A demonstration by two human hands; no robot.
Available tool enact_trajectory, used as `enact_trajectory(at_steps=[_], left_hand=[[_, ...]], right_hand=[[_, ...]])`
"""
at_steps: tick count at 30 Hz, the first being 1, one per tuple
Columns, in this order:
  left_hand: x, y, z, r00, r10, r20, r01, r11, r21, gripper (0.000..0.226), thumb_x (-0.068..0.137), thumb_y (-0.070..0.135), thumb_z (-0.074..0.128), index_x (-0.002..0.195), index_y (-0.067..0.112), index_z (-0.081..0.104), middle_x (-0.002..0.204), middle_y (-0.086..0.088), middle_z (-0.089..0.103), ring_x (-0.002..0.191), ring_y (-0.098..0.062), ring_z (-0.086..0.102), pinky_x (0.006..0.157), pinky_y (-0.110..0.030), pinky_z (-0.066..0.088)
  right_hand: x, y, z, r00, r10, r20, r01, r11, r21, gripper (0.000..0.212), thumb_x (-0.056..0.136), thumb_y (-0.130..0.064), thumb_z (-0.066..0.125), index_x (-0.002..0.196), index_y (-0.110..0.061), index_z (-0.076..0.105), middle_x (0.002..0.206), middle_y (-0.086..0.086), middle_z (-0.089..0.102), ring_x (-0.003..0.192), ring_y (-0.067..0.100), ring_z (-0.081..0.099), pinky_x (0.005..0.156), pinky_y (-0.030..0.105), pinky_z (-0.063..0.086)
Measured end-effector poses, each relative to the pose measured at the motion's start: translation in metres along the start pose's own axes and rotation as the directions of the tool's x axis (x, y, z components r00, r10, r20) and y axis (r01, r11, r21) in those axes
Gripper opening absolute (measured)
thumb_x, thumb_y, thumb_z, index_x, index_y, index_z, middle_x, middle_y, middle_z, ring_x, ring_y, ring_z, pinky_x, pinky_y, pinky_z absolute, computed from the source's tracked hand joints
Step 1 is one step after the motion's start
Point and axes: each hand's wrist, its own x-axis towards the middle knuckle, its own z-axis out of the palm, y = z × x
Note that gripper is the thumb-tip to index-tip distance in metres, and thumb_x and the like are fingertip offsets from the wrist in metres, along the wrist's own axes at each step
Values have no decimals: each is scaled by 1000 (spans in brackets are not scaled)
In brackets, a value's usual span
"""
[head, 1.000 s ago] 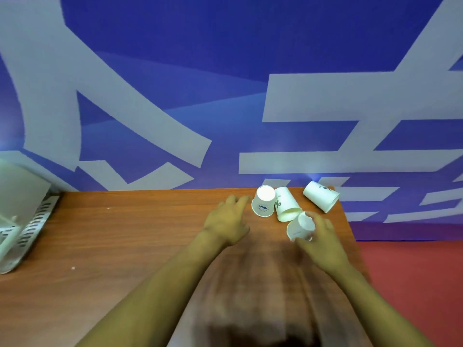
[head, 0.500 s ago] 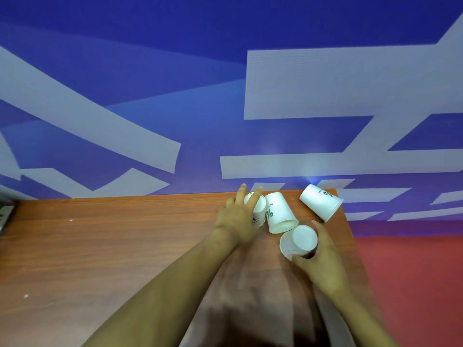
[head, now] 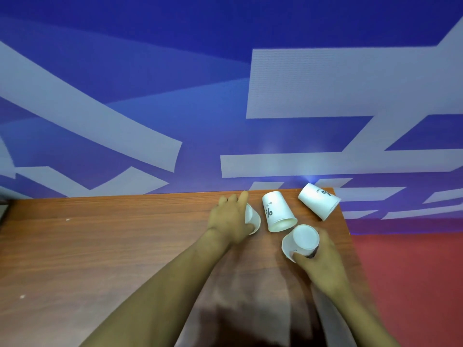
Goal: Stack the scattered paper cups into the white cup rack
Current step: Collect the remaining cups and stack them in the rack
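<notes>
I count four white paper cups on my wooden table (head: 100,246): one (head: 252,217) mostly hidden, seemingly a single cup, then three more (head: 278,211) (head: 318,201) (head: 302,240). Two hands (head: 230,219) (head: 323,266) show.

Four white paper cups (head: 278,211), toppled

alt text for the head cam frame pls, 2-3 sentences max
Two bare hands each hold a white paper cup on a wooden table: the left hand grips one cup, the right hand another. Two more cups lie tipped nearby, before a blue-and-white wall.
</notes>
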Motion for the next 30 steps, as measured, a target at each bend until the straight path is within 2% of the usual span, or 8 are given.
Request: enact_trajectory(at_steps=[6, 9, 12, 16, 20, 23, 26, 30], left_hand=[[-53, -21, -14, 998, -23, -54, 13, 985, -174, 60, 76, 38, 70, 119, 13, 36, 117, -3, 48, 106, -32, 50, 81, -36, 44], [-87, -38, -16, 997, -33, -62, 18, 974, -226, 70, 75, 35, 70, 132, 13, 34, 123, -4, 43, 106, -33, 56, 82, -41, 49], [-121, -49, -21, 995, -65, -71, 50, 981, -188, 74, 75, 32, 71, 136, 14, 34, 124, -6, 35, 97, -34, 59, 76, -38, 50], [-166, -58, -29, 992, -77, -104, 48, 965, -257, 60, 71, 30, 73, 119, 14, 41, 114, -4, 35, 91, -34, 57, 74, -39, 49], [-211, -71, -27, 990, -116, -82, 79, 928, -364, 62, 68, 27, 72, 115, 21, 32, 102, 0, 50, 90, -31, 55, 65, -32, 41], [-236, -79, -33, 984, -142, -108, 93, 924, -370, 69, 72, 32, 70, 126, 24, 29, 110, -1, 55, 100, -32, 58, 69, -31, 39], [-259, -92, -42, 974, -173, -147, 108, 922, -372, 88, 71, 39, 68, 141, 32, 15, 134, -3, 46, 114, -29, 53, 87, -36, 46], [-291, -112, -48, 962, -212, -171, 134, 915, -380, 95, 71, 50, 70, 145, 36, 11, 136, -4, 44, 119, -29, 51, 95, -39, 45]], right_hand=[[-26, -24, -2, 996, -84, -14, 84, 996, 5, 55, 65, -9, 80, 107, -25, 49, 103, -4, 54, 98, 18, 54, 72, 25, 42], [-47, -45, -2, 997, -73, 16, 73, 997, -2, 59, 66, -14, 80, 110, -26, 42, 100, -6, 54, 87, 12, 56, 63, 21, 39], [-69, -65, 1, 998, -41, 42, 43, 998, -50, 64, 66, -19, 78, 112, -28, 34, 91, -6, 56, 77, 12, 58, 58, 28, 41], [-101, -86, 9, 995, -79, 61, 86, 988, -125, 60, 64, -32, 75, 113, -31, 40, 94, -7, 62, 82, 15, 61, 68, 35, 49], [-133, -101, 12, 975, -205, 88, 219, 958, -187, 59, 72, -36, 75, 126, -30, 51, 109, -8, 52, 102, 15, 55, 81, 27, 40], [-150, -112, 18, 960, -264, 92, 275, 952, -138, 56, 72, -35, 77, 123, -30, 55, 113, -6, 51, 105, 13, 54, 85, 23, 38], [-165, -126, 32, 953, -285, 99, 292, 954, -72, 62, 73, -36, 77, 127, -28, 49, 121, -7, 48, 107, 9, 50, 89, 26, 40], [-189, -144, 58, 950, -294, 107, 296, 955, 1, 68, 73, -22, 77, 129, -23, 39, 125, -5, 39, 106, 12, 44, 82, 23, 36]])
